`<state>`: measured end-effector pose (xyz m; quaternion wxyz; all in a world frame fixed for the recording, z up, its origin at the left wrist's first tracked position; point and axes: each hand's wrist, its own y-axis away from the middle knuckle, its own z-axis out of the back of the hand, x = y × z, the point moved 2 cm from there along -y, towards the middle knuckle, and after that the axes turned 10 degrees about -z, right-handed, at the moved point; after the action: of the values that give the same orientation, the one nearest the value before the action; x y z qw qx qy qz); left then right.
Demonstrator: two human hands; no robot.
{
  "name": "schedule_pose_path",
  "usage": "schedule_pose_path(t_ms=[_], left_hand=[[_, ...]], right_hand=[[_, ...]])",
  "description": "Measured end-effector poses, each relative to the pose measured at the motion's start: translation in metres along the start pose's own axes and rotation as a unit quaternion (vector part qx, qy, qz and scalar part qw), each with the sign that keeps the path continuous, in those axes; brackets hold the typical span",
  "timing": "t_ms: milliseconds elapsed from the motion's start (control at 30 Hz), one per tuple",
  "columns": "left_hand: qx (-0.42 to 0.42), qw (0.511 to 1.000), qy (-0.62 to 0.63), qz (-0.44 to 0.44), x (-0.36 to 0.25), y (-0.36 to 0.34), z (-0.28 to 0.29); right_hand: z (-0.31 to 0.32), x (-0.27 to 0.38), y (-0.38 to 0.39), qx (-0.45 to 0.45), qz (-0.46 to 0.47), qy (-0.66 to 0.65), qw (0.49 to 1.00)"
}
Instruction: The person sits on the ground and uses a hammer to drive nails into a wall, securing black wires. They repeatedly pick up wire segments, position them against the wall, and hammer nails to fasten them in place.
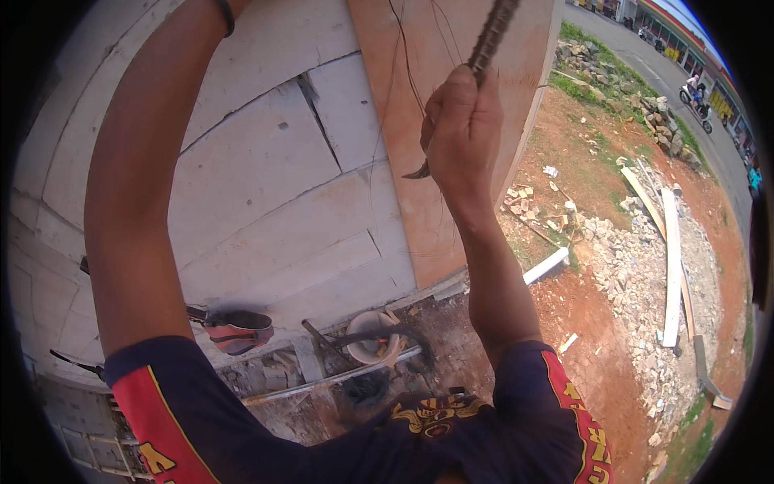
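Note:
My right hand (463, 133), raised at the upper middle, is wrapped round a piece of ribbed rebar (493, 36). The bar runs up out of the picture, and a dark curved, pointed tip (416, 172) shows just below the fist. Behind this hand stands a reddish-brown board (427, 218), with thin dark wires (409, 60) hanging in front of it. My left forearm (145, 137) reaches up along the pale block wall (258, 153). It leaves the picture at the black wristband (226, 16), so the left hand is hidden.
Below the wall are a bucket (374, 339) and a red and grey pouch (239, 331). Rubble (637, 290) and long white boards (671, 266) lie on the reddish ground at right. Farther off, a motorbike (695, 105) is on the road.

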<state>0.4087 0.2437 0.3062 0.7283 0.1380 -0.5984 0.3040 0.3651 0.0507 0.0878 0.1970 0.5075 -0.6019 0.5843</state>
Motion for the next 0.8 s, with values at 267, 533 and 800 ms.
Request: schedule_pose_path(t_ms=[267, 533, 800], left_hand=[[0.028, 0.999, -0.011, 0.013, 0.001, -0.001, 0.000], [-0.001, 1.000, -0.004, -0.001, 0.001, -0.002, -0.003], [0.051, 0.998, -0.001, 0.038, -0.004, -0.004, 0.009]], right_hand=[[0.042, 0.012, 0.019, -0.067, 0.042, -0.125, 0.989], [0.005, -0.021, 0.008, 0.086, -0.149, 0.228, 0.958], [0.006, 0.013, -0.001, -0.072, 0.134, -0.178, 0.972]])
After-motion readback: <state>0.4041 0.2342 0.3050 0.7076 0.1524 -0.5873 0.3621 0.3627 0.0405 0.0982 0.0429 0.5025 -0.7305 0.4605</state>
